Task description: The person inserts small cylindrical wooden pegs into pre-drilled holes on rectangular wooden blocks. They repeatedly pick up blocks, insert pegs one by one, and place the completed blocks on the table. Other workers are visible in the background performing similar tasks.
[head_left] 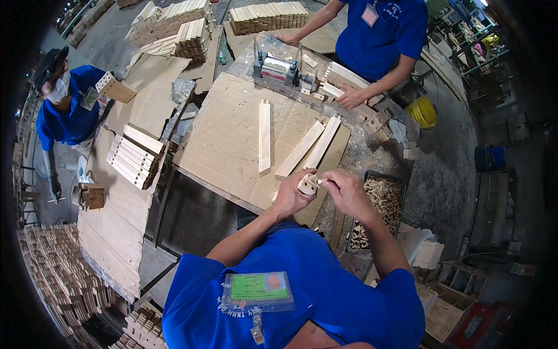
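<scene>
My left hand [289, 198] is wrapped round a pale wooden piece [307, 185], its end with drilled holes turned up toward me. Pinched between thumb and fingers of my right hand [349, 193] is a small wooden dowel [320, 181], close beside that drilled end; whether its tip is inside a hole I cannot tell. Just beyond my hands, two wooden bars [300, 150] [323, 143] lie side by side on cardboard [224, 136], and another bar [264, 137] lies apart to their left. Loose dowels [382, 200] fill a dark bin [403, 205] by my right forearm.
A roller machine [276, 68] stands at the table's far side, where a co-worker's hand [352, 96] rests on wooden bars. At left, another co-worker [70, 116] stands behind a bench with a row of bars [133, 156]. A yellow bucket [421, 113] is at the right.
</scene>
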`<state>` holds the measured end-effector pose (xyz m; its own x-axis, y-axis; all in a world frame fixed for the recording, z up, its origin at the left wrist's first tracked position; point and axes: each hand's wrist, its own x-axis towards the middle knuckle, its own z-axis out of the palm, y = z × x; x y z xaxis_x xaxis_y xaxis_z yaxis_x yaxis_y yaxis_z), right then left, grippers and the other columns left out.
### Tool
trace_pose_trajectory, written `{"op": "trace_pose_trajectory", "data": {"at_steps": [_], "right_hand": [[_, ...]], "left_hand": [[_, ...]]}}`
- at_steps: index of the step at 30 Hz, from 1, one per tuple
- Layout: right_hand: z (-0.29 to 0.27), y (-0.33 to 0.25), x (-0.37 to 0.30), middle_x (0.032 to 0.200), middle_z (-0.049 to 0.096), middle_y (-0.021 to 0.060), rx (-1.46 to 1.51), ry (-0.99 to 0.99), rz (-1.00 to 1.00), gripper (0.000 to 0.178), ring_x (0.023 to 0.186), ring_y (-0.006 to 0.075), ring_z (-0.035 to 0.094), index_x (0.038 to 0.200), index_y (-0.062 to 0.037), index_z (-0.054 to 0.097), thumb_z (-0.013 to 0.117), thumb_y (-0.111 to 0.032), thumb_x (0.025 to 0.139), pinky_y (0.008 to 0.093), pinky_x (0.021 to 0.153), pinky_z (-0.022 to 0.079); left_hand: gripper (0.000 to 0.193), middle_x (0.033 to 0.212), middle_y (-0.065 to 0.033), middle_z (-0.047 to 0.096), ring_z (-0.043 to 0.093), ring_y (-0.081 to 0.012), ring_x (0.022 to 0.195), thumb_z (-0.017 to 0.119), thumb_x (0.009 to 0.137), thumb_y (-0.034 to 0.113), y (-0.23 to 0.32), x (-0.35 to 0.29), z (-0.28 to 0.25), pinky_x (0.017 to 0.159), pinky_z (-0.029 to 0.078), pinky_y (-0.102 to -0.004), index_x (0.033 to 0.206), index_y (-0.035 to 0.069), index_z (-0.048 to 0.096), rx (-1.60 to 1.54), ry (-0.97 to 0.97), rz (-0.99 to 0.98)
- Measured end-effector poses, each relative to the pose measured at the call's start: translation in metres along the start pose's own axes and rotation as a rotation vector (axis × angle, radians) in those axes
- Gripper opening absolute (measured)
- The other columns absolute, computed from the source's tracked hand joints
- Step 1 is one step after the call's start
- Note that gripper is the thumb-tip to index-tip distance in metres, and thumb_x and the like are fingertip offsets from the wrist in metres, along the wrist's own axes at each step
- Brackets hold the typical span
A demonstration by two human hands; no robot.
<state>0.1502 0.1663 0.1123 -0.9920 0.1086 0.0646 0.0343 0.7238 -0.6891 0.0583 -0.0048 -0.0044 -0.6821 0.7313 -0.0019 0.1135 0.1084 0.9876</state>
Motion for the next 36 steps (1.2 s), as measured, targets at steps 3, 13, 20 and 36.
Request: {"op": "trace_pose_trajectory", "data": {"at_steps": [3,13,20,36], "right_hand": [[-0.001,-0.001,0.003,0.096,0.069,0.0208,-0.055,-0.02,-0.036,0.012,0.087,0.0423,0.07,0.108,0.0003,0.067,0.067,-0.009,0.1,0.0486,0.076,0.055],[0.005,-0.001,0.002,0.091,0.067,0.0211,-0.201,-0.051,-0.054,0.014,0.084,0.0452,0.07,0.106,-0.0022,0.064,0.063,-0.016,0.105,0.053,0.072,0.055],[0.01,0.002,-0.002,0.094,0.068,0.0213,-0.328,-0.139,0.034,0.012,0.084,0.0435,0.069,0.102,-0.0032,0.062,0.068,-0.013,0.102,0.0511,0.072,0.055],[0.13,0.121,-0.16,0.143,0.059,0.0262,-0.336,0.037,0.925,0.076,0.128,0.0418,0.062,0.159,0.0044,0.038,0.074,-0.028,0.1,0.0525,0.104,0.052]], "left_hand": [[0.06,0.125,-0.0214,0.074,0.072,-0.0402,0.115,0.079,0.078,0.014,-0.001,0.0,0.0,0.099,0.058,-0.0429,0.136,0.004,0.066,0.001,0.0,-0.002],[0.058,0.124,-0.0223,0.074,0.072,-0.0405,0.114,0.079,0.08,0.016,-0.006,-0.001,0.003,0.099,0.058,-0.0433,0.135,0.004,0.067,-0.004,0.014,0.02],[0.056,0.121,-0.0228,0.074,0.072,-0.0414,0.114,0.078,0.081,0.017,-0.011,-0.001,0.01,0.098,0.058,-0.0438,0.136,0.006,0.068,0.017,0.003,0.059],[0.055,0.111,-0.0171,0.077,0.076,-0.0276,0.102,0.079,0.083,0.012,-0.006,0.005,-0.002,0.091,0.058,-0.0368,0.135,0.006,0.067,-0.03,0.117,-0.006]]}}
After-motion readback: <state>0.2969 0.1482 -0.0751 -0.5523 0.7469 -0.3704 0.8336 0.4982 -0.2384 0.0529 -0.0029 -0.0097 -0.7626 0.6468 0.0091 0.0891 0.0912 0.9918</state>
